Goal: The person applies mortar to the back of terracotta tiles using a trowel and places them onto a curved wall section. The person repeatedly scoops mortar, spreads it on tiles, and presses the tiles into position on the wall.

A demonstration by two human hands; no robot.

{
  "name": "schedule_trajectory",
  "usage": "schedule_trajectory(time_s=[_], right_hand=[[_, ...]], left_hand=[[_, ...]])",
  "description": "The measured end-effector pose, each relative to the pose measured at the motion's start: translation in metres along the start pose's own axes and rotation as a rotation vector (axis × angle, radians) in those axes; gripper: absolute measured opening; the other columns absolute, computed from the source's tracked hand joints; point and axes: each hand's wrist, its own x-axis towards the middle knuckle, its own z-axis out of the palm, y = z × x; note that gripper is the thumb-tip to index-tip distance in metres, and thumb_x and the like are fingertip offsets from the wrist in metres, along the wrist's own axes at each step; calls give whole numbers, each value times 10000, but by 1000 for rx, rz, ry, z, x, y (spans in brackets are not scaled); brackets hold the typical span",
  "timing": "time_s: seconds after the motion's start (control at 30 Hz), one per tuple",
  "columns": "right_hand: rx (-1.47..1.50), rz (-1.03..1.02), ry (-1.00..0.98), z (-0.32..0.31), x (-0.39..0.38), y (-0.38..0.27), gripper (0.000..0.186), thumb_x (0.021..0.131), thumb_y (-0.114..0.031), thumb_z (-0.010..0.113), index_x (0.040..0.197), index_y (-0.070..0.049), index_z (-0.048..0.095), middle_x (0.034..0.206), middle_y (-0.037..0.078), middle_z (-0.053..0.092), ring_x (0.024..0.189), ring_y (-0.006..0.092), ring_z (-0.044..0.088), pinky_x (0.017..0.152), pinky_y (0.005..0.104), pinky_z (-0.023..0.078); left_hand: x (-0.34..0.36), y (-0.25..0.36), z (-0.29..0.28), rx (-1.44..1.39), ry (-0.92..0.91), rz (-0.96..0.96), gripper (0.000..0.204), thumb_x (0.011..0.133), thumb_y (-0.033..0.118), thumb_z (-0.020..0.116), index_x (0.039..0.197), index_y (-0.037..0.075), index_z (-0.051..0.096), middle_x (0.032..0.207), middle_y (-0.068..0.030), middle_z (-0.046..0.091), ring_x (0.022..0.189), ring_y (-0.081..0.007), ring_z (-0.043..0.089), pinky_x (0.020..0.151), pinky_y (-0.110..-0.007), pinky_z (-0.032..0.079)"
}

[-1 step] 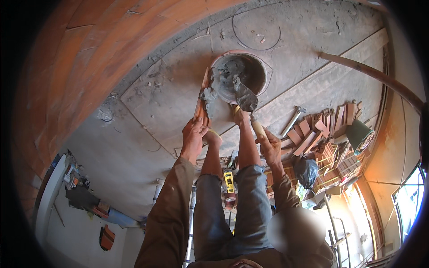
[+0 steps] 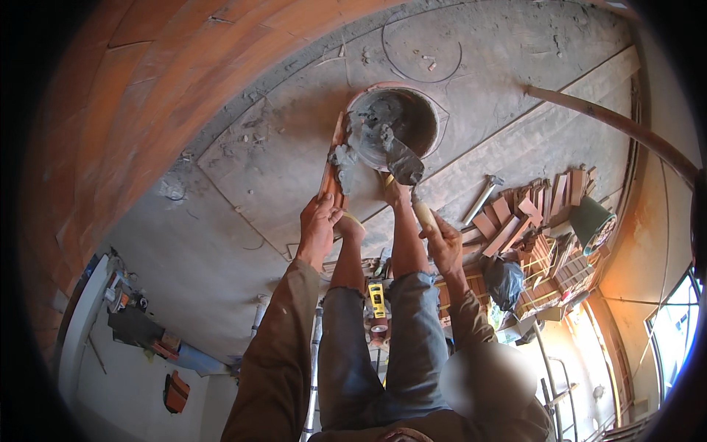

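My left hand [image 2: 319, 221] is closed around a long red-brown tile [image 2: 330, 177], with grey wet mortar [image 2: 344, 163] heaped along it. My right hand [image 2: 442, 244] grips the light handle of a trowel [image 2: 403, 163], whose mortar-coated blade lies over the near rim of a round bucket [image 2: 433, 110] holding grey mortar. The tile's far end is beside the bucket's left side. My feet and bent legs in ragged jeans show between my arms, just below the bucket.
An orange tiled wall [image 2: 110, 110] curves along the left. At right are a hammer [image 2: 479, 206], piles of tiles [image 2: 508, 228], a green roll [image 2: 591, 221], a dark bag [image 2: 503, 283] and a long pole [image 2: 611, 119]. A yellow level [image 2: 377, 300] shows between my legs.
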Motion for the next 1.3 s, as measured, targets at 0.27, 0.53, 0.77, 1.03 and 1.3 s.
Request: schedule_trajectory(time_s=[0.27,0.53,0.77,1.03,1.3], right_hand=[[-486,-476,124,39,-45,22,501,856,-177,680,1297,2,523,1010,240,657,858,396,663,740,434,531],[-704,-762,128,40,-75,37,438,804,-34,719,1195,-15,525,959,212,644,809,382,667,663,438,536],[-542,-370,112,9,-8,5,381,919,-125,586,1257,9,471,1005,284,634,868,389,675,734,446,531],[-1117,-297,-53,49,133,-55,290,915,-241,480,1183,-192,583,1024,168,669,939,415,643,757,508,518],[-783,-138,-60,78,155,-31,292,941,-325,492,1083,-151,677,988,175,690,913,354,658,764,446,502]], left_hand=[[6,0,21,-81,-78,-16,262,960,202,616,1182,84,540,1026,16,543,906,-129,554,921,-358,444],[8,21,22,-7,-103,27,257,961,246,615,1157,90,558,1048,14,564,954,-135,553,940,-370,437],[18,18,-26,-42,-174,19,316,991,225,558,1269,81,513,1203,-23,559,1132,-170,532,1005,-387,407],[-13,3,-61,-13,-171,-52,451,981,284,552,1369,74,456,1319,-32,521,1218,-170,480,1050,-408,344],[-33,-8,-77,-41,-137,-7,368,1005,263,525,1315,67,507,1281,-30,564,1169,-161,522,1044,-440,377]])
